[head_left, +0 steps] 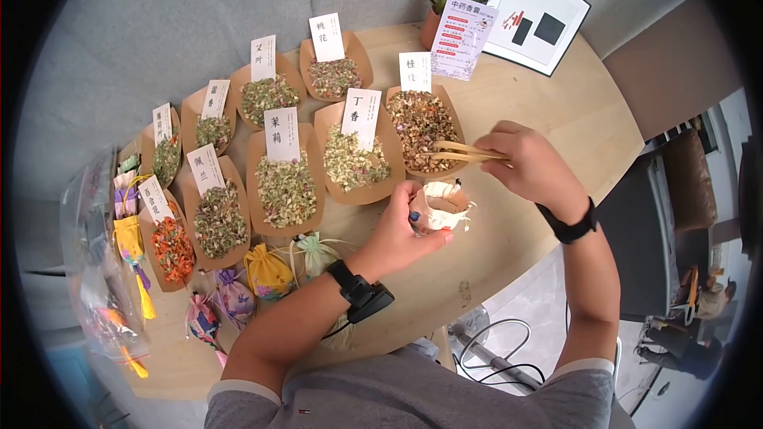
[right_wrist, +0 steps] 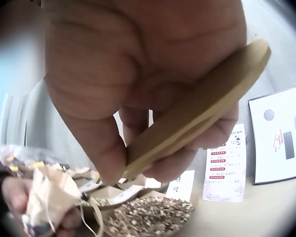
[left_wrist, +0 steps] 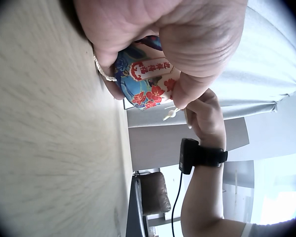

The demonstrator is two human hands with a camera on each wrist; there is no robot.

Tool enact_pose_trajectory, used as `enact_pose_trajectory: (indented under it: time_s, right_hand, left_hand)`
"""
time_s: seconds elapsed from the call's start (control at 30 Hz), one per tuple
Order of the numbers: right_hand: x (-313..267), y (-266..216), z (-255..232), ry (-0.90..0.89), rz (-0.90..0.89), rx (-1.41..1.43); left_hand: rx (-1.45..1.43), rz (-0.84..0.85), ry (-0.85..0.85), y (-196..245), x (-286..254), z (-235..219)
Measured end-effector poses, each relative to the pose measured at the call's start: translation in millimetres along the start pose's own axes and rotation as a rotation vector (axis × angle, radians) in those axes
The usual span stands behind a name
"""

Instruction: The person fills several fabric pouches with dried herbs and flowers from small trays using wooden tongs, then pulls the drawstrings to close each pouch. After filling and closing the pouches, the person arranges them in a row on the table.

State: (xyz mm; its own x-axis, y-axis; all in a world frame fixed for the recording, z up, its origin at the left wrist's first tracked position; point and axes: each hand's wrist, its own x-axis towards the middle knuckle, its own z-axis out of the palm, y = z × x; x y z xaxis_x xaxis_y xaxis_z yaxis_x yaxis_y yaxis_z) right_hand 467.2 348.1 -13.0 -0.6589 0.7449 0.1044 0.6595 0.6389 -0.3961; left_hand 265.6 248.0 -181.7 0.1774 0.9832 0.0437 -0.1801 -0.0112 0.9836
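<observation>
In the head view my left hand [head_left: 404,232] grips a small drawstring pouch [head_left: 443,208] with its mouth open. The left wrist view shows red flowers and a blue patch on the pouch [left_wrist: 149,81] between the fingers and thumb. My right hand [head_left: 531,160] pinches wooden tongs [head_left: 469,152], whose tips lie over the near part of the brown dried pieces [head_left: 423,129] in the back right paper tray. In the right wrist view the tongs [right_wrist: 197,108] cross under the fingers; their tips are hidden there.
Several labelled paper trays of dried herbs, one with orange petals [head_left: 172,248], spread to the left. Filled sachets, one yellow [head_left: 268,272], lie near the front edge. A purple card [head_left: 464,38], potted plant [head_left: 435,16] and framed board [head_left: 537,14] stand at the back. Plastic bags [head_left: 95,302] lie far left.
</observation>
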Motion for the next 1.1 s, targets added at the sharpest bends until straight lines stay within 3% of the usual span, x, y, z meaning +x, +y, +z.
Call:
enact_pose_trajectory:
  time_s: [0.13, 0.27, 1.1]
  right_hand:
    - [21, 11, 30, 0.009, -0.145, -0.079]
    - [29, 19, 44, -0.004, -0.151, -0.183]
    - [28, 49, 27, -0.052, 0.151, -0.083]
  left_hand:
    - [-0.034, -0.012, -0.018, 6, 0, 0]
    - [0.004, 0.009, -0.021, 3, 0, -1]
    - [0.0, -0.019, -0.01, 1, 0, -1]
